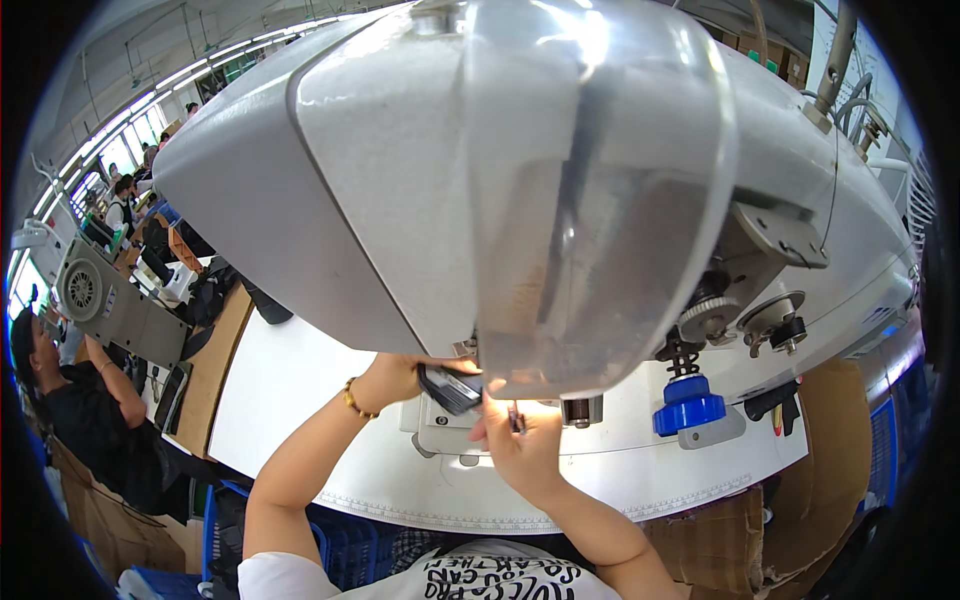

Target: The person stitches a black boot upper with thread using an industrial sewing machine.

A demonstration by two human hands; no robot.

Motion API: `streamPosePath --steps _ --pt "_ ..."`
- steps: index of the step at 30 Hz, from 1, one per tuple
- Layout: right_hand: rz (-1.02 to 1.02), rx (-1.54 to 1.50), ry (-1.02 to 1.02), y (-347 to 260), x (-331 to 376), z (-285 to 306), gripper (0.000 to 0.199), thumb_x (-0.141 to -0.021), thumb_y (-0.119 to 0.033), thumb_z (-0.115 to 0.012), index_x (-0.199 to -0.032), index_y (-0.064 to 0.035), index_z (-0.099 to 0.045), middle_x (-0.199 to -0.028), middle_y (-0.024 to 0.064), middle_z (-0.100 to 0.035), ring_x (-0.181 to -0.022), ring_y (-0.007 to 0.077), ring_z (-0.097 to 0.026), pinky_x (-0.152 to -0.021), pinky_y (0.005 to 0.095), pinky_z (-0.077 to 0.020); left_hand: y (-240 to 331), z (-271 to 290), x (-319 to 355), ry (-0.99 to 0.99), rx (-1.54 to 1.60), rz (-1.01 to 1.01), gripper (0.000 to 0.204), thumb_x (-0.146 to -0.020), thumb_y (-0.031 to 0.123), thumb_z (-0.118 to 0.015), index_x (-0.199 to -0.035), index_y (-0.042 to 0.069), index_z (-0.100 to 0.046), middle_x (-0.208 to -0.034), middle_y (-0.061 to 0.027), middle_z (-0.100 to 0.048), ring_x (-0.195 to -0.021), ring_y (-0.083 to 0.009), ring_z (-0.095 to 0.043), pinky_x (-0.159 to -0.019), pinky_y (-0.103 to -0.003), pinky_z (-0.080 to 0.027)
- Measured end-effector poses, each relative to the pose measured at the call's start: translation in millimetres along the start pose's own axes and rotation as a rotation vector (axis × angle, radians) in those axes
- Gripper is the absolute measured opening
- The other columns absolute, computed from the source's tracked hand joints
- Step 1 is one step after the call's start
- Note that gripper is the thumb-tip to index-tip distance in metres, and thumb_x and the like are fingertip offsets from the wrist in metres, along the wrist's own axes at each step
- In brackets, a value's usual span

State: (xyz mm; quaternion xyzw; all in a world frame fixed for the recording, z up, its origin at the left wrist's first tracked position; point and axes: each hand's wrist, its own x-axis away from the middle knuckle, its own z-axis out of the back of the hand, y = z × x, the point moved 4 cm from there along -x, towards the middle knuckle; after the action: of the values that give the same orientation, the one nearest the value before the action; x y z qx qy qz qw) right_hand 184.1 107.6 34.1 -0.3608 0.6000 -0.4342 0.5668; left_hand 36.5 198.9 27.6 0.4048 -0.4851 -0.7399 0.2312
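Observation:
A large white sewing machine head [390,190] with a clear plastic cover [600,250] fills the view above my hands. Under its lower edge, my left hand [392,381] is closed on a black folded piece [452,390] with a grey patch; the machine hides part of the fingers. To the right, beside the lit needle area, my right hand [528,448] is closed with its fingers curled near that piece. A small dark tip [516,418] shows between those fingers, too little to name. Whether the right fingertips touch the black piece cannot be seen.
The white tabletop [290,390] has a ruler scale along its curved front edge. A blue tension knob [688,405] hangs at the right, with dark-handled tools [775,400] behind it. Cardboard [840,450] stands at the right. Another person [95,420] works at the left.

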Motion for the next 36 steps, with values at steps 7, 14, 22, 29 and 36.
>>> streamPosePath --steps 7,14,22,29,36 --pt "-0.034 -0.095 0.049 8.7 -2.8 -12.5 0.028 -0.087 -0.017 -0.053 -0.069 0.0023 -0.063 -0.05 0.0049 -0.058 -0.041 0.0071 -0.05 -0.04 0.0203 -0.0378 -40.5 8.6 1.0 0.151 -0.015 0.006 0.025 -0.073 0.003 -0.062 -0.097 0.009 -0.065 -0.092 -0.0083 -0.064 -0.087 -0.0219 -0.06 -0.076 -0.031 -0.047" --pt "0.081 -0.013 -0.113 20.5 -2.3 1.0 0.015 -0.086 -0.009 -0.053 -0.079 0.0038 -0.059 -0.067 0.0074 -0.06 -0.049 0.0075 -0.053 -0.043 0.0207 -0.0424 26.9 5.2 5.5 -0.006 -0.719 -0.283 0.031 -0.071 0.007 -0.065 -0.102 0.005 -0.062 -0.089 -0.0117 -0.064 -0.079 -0.0216 -0.061 -0.067 -0.029 -0.048" --pt "0.178 0.145 -0.203 4.6 9.3 62.7 0.038 -0.085 -0.025 -0.057 -0.112 0.0004 -0.048 -0.089 0.0024 -0.054 -0.069 0.0067 -0.049 -0.055 0.0185 -0.0414 96.8 -51.7 14.9 0.243 -0.937 -0.312 0.02 -0.068 0.005 -0.068 -0.087 0.002 -0.061 -0.082 -0.0093 -0.062 -0.064 -0.0216 -0.06 -0.057 -0.03 -0.048" --pt "0.12 0.372 -0.163 -26.7 -12.4 70.5 0.027 -0.08 -0.023 -0.06 -0.096 -0.0022 -0.057 -0.089 0.0132 -0.058 -0.074 0.0316 -0.055 -0.067 0.0386 -0.0423 89.1 -60.3 16.1 0.246 -0.967 -0.367 0.014 -0.071 0.006 -0.066 -0.082 0.001 -0.059 -0.081 -0.0063 -0.06 -0.073 -0.0207 -0.06 -0.061 -0.028 -0.05" --pt "0.387 0.875 -0.205 9.4 -49.0 94.2 0.039 -0.068 -0.02 -0.064 -0.104 -0.0051 -0.056 -0.104 0.0153 -0.056 -0.101 0.0354 -0.05 -0.09 0.047 -0.0339 88.7 -69.1 21.8 0.227 -1.18 -0.512 0.022 -0.063 0.005 -0.062 -0.085 0.002 -0.059 -0.086 -0.0068 -0.057 -0.079 -0.0204 -0.061 -0.069 -0.029 -0.052"
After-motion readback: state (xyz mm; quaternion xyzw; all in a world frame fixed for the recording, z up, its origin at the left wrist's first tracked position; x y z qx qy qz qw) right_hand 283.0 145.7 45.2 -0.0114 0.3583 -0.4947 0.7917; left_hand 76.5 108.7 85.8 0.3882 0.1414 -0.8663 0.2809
